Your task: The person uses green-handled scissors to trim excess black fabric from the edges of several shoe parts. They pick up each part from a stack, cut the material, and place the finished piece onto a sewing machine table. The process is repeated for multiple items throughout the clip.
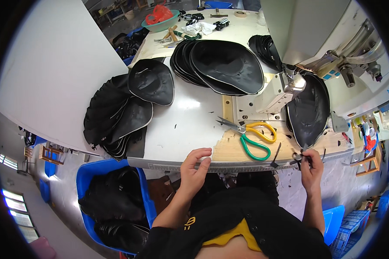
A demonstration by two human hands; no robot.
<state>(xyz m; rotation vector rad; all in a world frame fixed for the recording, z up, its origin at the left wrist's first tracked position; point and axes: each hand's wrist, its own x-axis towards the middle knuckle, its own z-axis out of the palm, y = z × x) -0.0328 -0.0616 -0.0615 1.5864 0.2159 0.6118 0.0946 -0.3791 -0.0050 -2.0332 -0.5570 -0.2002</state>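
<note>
My left hand (195,170) is at the front edge of the table, fingers bent and thumb a little apart, with nothing visible in it. By the right end of that edge, my right hand (312,169) pinches a small black looped piece (297,158); its exact kind is too small to tell. Just beyond these fingers lies the narrow end of a black molded panel (307,110) with light edging, beside the sewing machine's post (277,94). Between my hands rest scissors (249,134) with one yellow and one green handle. A thin black strip (277,154) lies near my right hand.
Stacked black panels (227,64) stand behind the scissors, and more fan out (116,108) at the left. The machine head (324,64) overhangs the right side. A blue bin (151,207) of black pieces stands below left. Tools and a green basin (162,25) sit at the back.
</note>
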